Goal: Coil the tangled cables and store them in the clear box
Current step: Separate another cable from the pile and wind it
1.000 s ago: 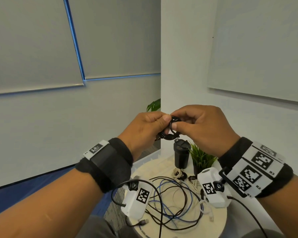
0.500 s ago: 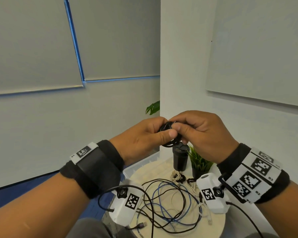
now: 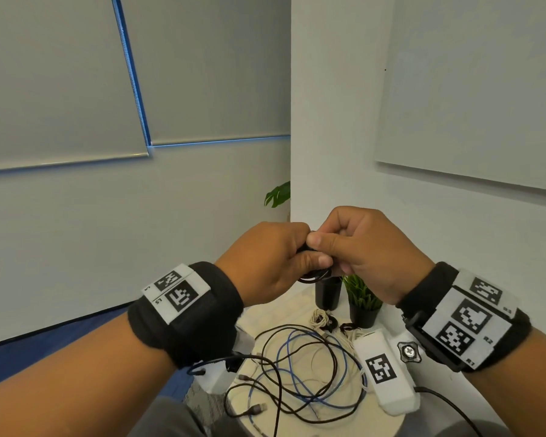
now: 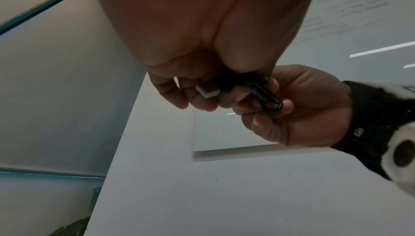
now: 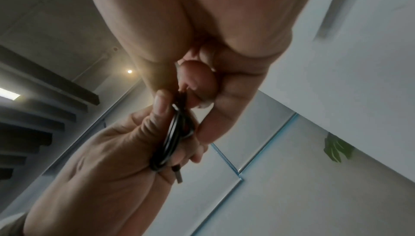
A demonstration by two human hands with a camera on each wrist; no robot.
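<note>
Above the desk (image 3: 300, 313): both hands pinch one small black cable coil (image 5: 170, 140).
Left hand (image 3: 265, 263) clamps the loops, right hand (image 3: 366, 247) pinches the top; light, springy, probably unwinds if released — grip across all loops.

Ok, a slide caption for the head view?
Both hands pinch a small black cable coil above the round table of loose cables.

Both hands (image 3: 322, 257) pinch small black cable coil (image 3: 316, 277) above round table (image 3: 297, 305) — coil mostly hidden.
</note>
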